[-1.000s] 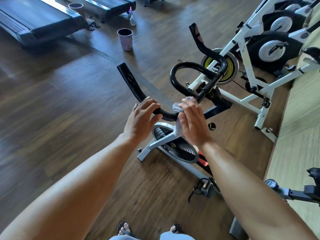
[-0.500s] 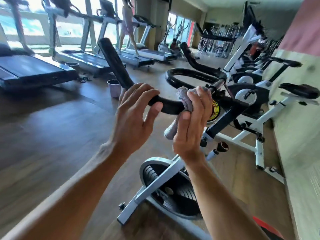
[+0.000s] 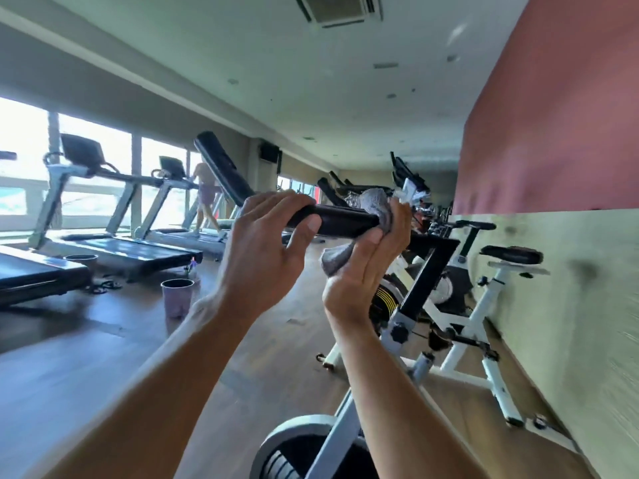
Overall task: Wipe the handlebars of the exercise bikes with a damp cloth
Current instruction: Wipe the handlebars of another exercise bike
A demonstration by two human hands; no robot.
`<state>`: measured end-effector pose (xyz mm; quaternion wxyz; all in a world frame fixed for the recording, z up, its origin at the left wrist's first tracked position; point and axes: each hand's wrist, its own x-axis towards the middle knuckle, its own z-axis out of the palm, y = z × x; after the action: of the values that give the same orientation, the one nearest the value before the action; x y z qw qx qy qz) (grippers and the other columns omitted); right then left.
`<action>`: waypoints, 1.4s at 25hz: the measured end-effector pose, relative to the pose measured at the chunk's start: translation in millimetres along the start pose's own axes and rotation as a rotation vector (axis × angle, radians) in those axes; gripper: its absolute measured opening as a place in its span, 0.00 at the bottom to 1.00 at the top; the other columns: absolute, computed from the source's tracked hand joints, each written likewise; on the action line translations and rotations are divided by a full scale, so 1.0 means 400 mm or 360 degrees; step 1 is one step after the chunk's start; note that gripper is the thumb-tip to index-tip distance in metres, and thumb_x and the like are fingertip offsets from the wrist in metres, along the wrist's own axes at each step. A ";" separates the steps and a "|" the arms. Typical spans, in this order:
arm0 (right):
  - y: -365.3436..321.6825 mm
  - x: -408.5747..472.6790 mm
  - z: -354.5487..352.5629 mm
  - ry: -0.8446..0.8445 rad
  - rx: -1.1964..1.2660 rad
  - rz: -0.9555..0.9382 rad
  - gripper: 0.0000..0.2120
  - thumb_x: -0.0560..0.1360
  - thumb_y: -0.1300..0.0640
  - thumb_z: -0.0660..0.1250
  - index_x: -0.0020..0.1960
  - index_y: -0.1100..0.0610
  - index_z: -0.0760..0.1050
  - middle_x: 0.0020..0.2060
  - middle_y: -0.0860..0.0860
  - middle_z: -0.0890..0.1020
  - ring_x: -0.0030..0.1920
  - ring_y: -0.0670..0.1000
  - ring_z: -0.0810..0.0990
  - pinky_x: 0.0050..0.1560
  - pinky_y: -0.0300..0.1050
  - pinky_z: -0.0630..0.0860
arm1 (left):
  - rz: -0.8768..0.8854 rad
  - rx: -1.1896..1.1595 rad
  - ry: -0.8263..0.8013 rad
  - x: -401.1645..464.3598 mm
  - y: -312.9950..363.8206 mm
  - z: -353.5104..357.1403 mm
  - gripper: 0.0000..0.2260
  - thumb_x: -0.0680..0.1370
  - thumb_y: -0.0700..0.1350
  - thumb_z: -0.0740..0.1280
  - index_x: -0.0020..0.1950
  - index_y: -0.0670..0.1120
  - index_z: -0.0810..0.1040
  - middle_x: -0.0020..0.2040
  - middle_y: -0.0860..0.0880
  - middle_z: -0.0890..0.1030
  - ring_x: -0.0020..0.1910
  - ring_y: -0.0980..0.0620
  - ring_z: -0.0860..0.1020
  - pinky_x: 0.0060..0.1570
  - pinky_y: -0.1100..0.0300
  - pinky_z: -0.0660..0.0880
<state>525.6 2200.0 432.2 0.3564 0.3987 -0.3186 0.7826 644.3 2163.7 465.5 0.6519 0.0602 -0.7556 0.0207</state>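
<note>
A black handlebar (image 3: 340, 221) of the nearest exercise bike runs across the middle of the view, with its left horn rising up and to the left. My left hand (image 3: 268, 250) grips the bar, fingers curled over the top and thumb underneath. My right hand (image 3: 368, 267) holds a grey cloth (image 3: 375, 205) wrapped round the bar just to the right of the left hand; a loose end of the cloth hangs below the bar. The bike's white frame and flywheel (image 3: 304, 447) show at the bottom.
More white exercise bikes (image 3: 484, 305) stand in a row along the right wall. Treadmills (image 3: 114, 236) line the windows at left, and a person walks on a far one. A purple cup (image 3: 177, 297) stands on the wooden floor, with another cup behind it.
The view has tilted up from the floor to the room. Both hands stay on the handlebar, the right one still holding the cloth around the bar.
</note>
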 end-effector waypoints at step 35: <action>-0.025 0.048 -0.062 -0.0483 -0.0635 -0.0327 0.28 0.84 0.45 0.45 0.69 0.66 0.64 0.65 0.64 0.70 0.67 0.64 0.69 0.66 0.64 0.67 | -0.0013 -0.0248 -0.0086 0.013 -0.020 -0.038 0.15 0.76 0.50 0.68 0.60 0.44 0.82 0.57 0.48 0.83 0.59 0.51 0.75 0.61 0.65 0.60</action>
<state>515.7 2230.5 438.7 0.4536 0.4635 -0.4742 0.5955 659.3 2157.2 472.6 0.6341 0.0128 -0.7720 -0.0424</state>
